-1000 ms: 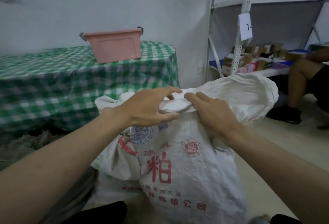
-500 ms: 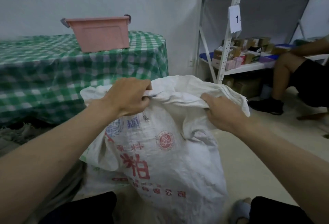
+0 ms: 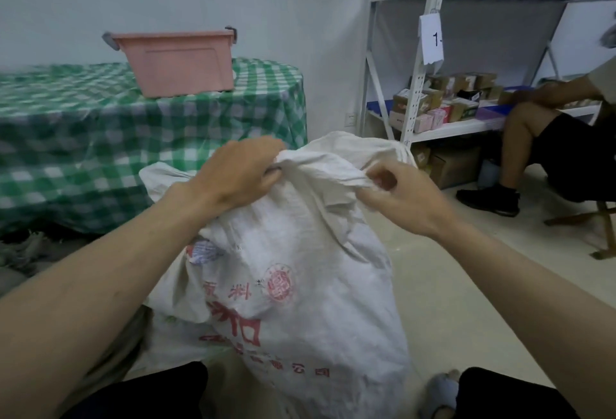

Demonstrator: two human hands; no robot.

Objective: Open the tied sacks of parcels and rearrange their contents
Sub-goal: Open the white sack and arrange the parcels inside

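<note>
left hand (image 3: 238, 173) gripping bunched sack (image 3: 300, 285) mouth, right hand (image 3: 400, 197) pinching the same fold – fingertips buried in cloth, sack upright on floor between knees, contents hidden, red print partly creased – unreadable

Parcel storeroom: metal shelving (image 3: 430, 62) w/ numbered tag (image 3: 431, 39), small boxes (image 3: 443, 102) on shelf, bare floor.

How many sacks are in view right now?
2. The printed white sack stands in front, its gathered top gripped by the left hand and right hand. A second white sack sits behind-left, mostly hidden; more may be hidden.
</note>
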